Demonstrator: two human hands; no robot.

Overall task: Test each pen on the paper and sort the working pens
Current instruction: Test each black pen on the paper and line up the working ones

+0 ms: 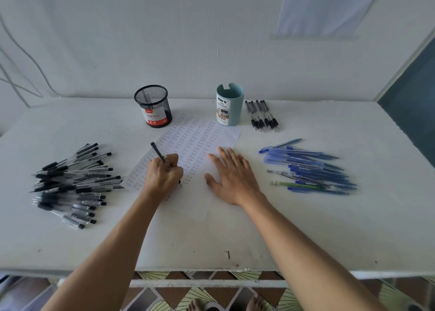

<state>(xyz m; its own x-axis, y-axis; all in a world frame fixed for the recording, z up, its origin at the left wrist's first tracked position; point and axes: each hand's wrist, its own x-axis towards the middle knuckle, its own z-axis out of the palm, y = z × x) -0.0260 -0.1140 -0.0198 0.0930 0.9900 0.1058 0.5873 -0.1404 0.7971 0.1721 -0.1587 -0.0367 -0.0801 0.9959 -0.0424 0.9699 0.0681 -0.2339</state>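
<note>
Head view: left hand, grip pinching a black pen, tip on the paper mid-desk. Right hand lies spread flat, holding the sheet down. Sheet mostly filled with test scribbles, so well along. Big black pile left, blue pile right, small black row at back; which are tested is unclear. Mesh cup and teal organizer look empty, so sorting into them seems not begun.
</note>
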